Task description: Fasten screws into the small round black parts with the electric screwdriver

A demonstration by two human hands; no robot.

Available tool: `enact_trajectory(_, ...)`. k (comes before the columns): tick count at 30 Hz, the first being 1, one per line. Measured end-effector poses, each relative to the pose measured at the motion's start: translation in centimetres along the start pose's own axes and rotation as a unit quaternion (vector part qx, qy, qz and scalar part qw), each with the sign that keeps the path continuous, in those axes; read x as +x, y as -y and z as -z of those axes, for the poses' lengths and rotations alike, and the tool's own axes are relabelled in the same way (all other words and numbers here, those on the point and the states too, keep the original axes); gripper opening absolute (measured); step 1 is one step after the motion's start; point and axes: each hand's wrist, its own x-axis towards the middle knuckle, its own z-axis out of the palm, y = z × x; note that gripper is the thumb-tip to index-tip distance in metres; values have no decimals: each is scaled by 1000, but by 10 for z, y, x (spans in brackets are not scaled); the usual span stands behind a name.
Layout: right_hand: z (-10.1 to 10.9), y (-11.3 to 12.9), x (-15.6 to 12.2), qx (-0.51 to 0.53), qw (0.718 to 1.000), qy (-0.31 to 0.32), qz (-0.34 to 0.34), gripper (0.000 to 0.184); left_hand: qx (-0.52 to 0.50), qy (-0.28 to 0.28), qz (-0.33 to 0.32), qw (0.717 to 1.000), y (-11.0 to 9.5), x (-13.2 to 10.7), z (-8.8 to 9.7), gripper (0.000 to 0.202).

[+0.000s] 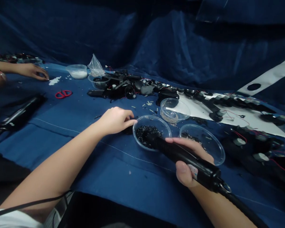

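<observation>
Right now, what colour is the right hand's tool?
Mostly black: the tool shows in the head view.

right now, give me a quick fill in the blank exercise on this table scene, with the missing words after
1. The black tool is in the person's ____ hand.
2. The bowl at the tool's tip holds small pieces whose colour is ____.
3. In the picture, the left hand is at that bowl's ____ side.
4. The colour of the scissors' handles is ____.

Missing words: right; black; left; red
</observation>
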Motion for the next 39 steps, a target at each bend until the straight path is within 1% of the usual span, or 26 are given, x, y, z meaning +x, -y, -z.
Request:
enact_trajectory(2,0,-1,-1,1,1000,-1,2,36,-94,37,11,995,16,1,11,45)
enact_trajectory(3,0,-2,-2,6,1000,-2,3,37,-150,43,23,988,26,1,18,48)
enact_trajectory(4,1,-4,-4,13,1000,-3,2,37,-190,38,38,980,37,1,24,49)
enact_trajectory(5,1,-6,-6,21,1000,-4,1,38,-205,26,56,977,47,1,30,48)
enact_trajectory(6,1,-9,-9,30,1000,-4,-4,38,-193,21,71,978,56,2,33,45)
enact_trajectory(7,1,-11,-11,41,999,-4,-11,39,-162,29,82,983,63,2,35,40)
enact_trajectory(8,1,-13,-13,51,998,-7,-24,40,-121,54,85,988,69,3,35,35)
enact_trajectory(10,-1,-17,-15,78,995,-25,-56,43,-54,131,66,988,73,4,32,30)
enact_trajectory(11,-2,-18,-15,95,992,-47,-73,46,-38,163,52,984,73,4,29,31)
enact_trajectory(12,-5,-18,-13,116,986,-77,-90,49,-32,183,39,982,72,5,26,32)
enact_trajectory(13,-7,-18,-11,141,978,-114,-107,52,-29,190,30,981,70,5,24,31)
enact_trajectory(16,-15,-14,-2,207,944,-208,-151,57,-4,190,29,981,66,6,18,24)
enact_trajectory(18,-18,-11,2,221,930,-239,-169,57,18,192,37,981,66,6,17,18)
enact_trajectory(19,-18,-11,3,217,929,-247,-172,57,26,194,39,980,67,6,16,16)
enact_trajectory(21,-18,-11,2,208,931,-244,-173,56,33,193,36,980,68,6,15,14)
enact_trajectory(24,-16,-13,-1,196,942,-215,-168,56,17,174,9,985,64,5,15,16)
enact_trajectory(26,-15,-14,-1,194,945,-208,-162,56,-28,154,-13,988,58,4,17,19)
enact_trajectory(28,-16,-14,1,208,943,-209,-155,54,-95,147,-35,984,50,2,21,26)
enact_trajectory(29,-16,-13,2,223,940,-210,-152,52,-122,153,-44,980,46,1,24,31)
enact_trajectory(31,-17,-12,4,251,934,-210,-145,49,-152,189,-60,968,41,-2,28,41)
enact_trajectory(33,-18,-12,5,264,931,-211,-141,48,-155,230,-69,958,39,-4,31,45)
enact_trajectory(34,-18,-12,5,263,931,-212,-142,48,-154,242,-72,955,39,-5,31,46)
enact_trajectory(36,-17,-12,4,257,931,-212,-148,47,-153,247,-82,953,38,-6,29,43)
enact_trajectory(39,-16,-12,4,259,932,-203,-150,45,-133,212,-101,963,34,-4,23,35)
